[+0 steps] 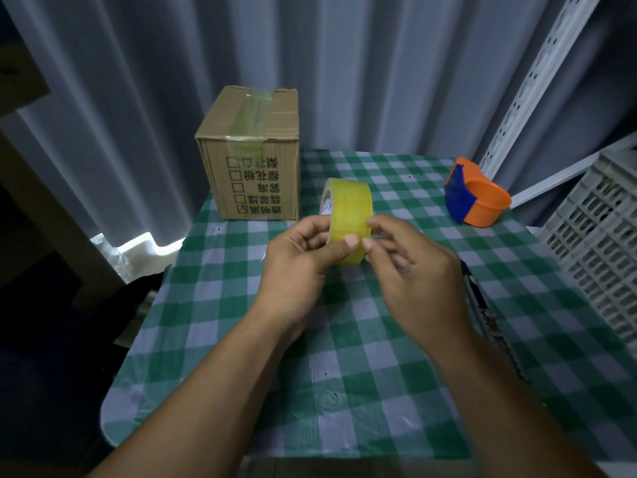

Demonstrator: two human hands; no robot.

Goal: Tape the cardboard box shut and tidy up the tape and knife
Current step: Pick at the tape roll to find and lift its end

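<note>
A yellow tape roll (349, 208) is held upright above the table's middle. My left hand (296, 260) grips its left side, thumb on the outer band. My right hand (410, 270) pinches the roll's right edge with thumb and fingertips. The cardboard box (255, 160) stands at the far left of the table, flaps closed, with a strip of clear tape running over its top seam and down the front. A dark utility knife (489, 319) lies on the cloth at the right, partly hidden behind my right wrist.
An orange and blue tape dispenser (479, 198) sits at the far right of the green checked tablecloth (241, 339). A grey plastic crate (599, 243) stands off the right edge. Curtains hang behind, with a perforated metal rail (531, 84) at right.
</note>
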